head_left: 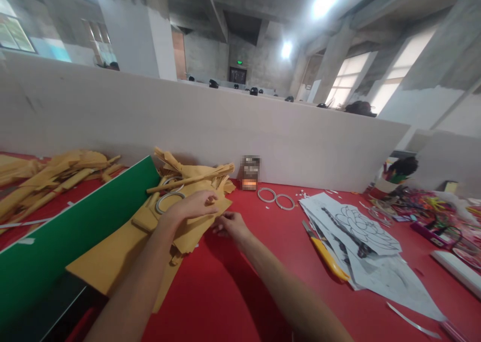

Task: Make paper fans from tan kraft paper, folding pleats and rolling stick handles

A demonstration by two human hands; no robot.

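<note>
My left hand [195, 205] rests over a pile of brown kraft paper [195, 234], its fingers loosely bent and apart on top of the sheets. Right beside it, my right hand [232, 226] has its thumb and fingers pinched at the right edge of the same paper; the fingertips are partly hidden. Folded and rolled brown paper [203, 172] is heaped just behind the hands. A metal ring [170, 196] lies on the paper left of my left hand. Under my left forearm, a larger brown sheet [101, 264] spreads toward the table's front.
A green board [86, 217] stands on edge at left, with more brown paper [63, 177] beyond it. On the red table [274, 262] lie two rings [266, 195], a yellow-handled knife [328, 259] and drawing sheets [368, 227]. A phone [250, 173] leans against the white partition [300, 141].
</note>
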